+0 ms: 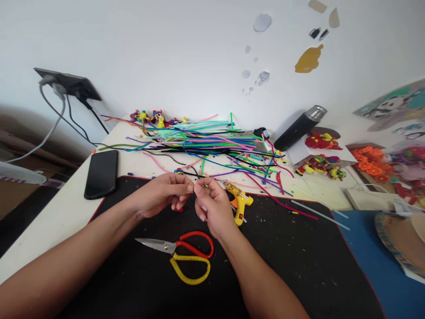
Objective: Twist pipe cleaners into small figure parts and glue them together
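Note:
My left hand (168, 192) and my right hand (214, 204) meet over the black mat (285, 261), thumbs and forefingers pinched close together. Whatever lies between the fingertips is too small to make out. Just right of my right hand is a yellow glue gun (241, 204), partly hidden behind it. Below both hands lie scissors (171, 247) with one red and one yellow handle, blades pointing left. Beyond the fingers stretches a heap of coloured pipe cleaners (212, 142). A small red bit shows under my left hand.
A black phone (101, 174) lies at the left table edge, near cables from a wall socket (68, 84). At the back right, a black thermos (299, 128) leans beside a white box with small pipe-cleaner figures (320, 167). Orange pieces (370, 164) fill a box further right.

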`<state>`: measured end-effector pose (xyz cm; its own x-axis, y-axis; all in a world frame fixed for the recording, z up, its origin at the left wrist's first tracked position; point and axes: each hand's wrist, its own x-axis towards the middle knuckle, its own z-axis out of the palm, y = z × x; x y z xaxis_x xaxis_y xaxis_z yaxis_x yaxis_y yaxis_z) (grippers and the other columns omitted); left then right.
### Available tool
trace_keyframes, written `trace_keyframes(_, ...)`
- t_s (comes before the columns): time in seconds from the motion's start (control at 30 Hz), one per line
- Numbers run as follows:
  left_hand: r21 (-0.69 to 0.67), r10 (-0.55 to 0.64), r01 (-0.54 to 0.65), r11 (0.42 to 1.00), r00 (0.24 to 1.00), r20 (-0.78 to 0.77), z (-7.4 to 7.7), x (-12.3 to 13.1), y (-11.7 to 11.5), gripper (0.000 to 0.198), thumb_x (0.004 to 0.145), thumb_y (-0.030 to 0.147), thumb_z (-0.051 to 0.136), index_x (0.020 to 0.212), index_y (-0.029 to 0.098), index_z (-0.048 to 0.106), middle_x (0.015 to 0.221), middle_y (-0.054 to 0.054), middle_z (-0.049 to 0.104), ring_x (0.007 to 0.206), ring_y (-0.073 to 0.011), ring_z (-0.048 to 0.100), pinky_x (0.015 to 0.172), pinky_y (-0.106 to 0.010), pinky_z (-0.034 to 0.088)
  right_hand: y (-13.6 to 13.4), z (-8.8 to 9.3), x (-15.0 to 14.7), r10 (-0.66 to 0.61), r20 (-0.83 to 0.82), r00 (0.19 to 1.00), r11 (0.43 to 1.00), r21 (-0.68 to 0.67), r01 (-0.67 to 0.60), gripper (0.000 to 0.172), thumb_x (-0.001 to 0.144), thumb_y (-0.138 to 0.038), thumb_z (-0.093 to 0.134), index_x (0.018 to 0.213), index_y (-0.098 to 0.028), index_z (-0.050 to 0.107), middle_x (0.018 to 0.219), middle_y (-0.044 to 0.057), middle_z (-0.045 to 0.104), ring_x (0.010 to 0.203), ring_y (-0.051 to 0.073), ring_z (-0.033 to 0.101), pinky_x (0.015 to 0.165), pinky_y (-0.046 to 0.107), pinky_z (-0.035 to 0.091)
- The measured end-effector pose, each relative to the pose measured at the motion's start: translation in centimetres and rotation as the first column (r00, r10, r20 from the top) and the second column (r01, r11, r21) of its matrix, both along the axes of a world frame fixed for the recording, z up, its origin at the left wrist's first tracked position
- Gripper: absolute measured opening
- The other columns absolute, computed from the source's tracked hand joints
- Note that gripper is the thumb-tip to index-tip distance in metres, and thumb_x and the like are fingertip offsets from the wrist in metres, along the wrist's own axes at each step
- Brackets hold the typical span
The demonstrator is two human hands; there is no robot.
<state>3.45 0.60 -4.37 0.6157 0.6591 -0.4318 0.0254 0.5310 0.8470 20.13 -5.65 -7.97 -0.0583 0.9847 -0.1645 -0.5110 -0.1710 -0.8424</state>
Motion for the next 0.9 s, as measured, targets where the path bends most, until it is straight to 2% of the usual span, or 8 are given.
trace_keyframes(0.37,-0.037,0.056,-0.054,0.998,0.998,0.039,-0.13,0.27,-0.33,0.046,0.07,0.049,0.099,0.072,0.014,0.068,0.057,0.004,0.058,0.046,-0.0073,0.056,0.043,-0.015,0.039,-0.23,-0.12,-0.26,-0.031,0.005,1.0,0.999,0.044,0.03,0.037,0.089,-0.054,0.083,0.094,-0.024,0.062,0.051,-0.015,0.041,0.034,0.005,0.031,0.035,0.018,0.022)
trace_keyframes(0.63,-0.033,0.072,-0.07,0.997,0.996,0.057,-0.46,0.28,-0.45,0.043,0.074,0.047,0.097,0.075,0.014,0.069,0.06,0.003,0.061,0.047,-0.0076,0.056,0.044,-0.015,0.04,-0.18,-0.06,-0.2,-0.058,-0.01,0.998,0.995,0.086,0.059,0.035,0.092,-0.052,0.083,0.095,-0.023,0.063,0.051,-0.015,0.043,0.033,0.005,0.034,0.035,0.017,0.021)
trace_keyframes(0.9,-0.046,0.1,-0.097,0.994,0.993,0.059,-0.28,0.53,-0.33,0.046,0.07,0.048,0.099,0.072,0.013,0.069,0.057,0.003,0.061,0.046,-0.0079,0.056,0.042,-0.015,0.039,-0.05,-0.43,-0.29,-0.059,-0.041,0.997,0.997,0.056,0.061,0.034,0.089,-0.049,0.085,0.095,-0.023,0.064,0.05,-0.015,0.042,0.033,0.005,0.032,0.033,0.017,0.022)
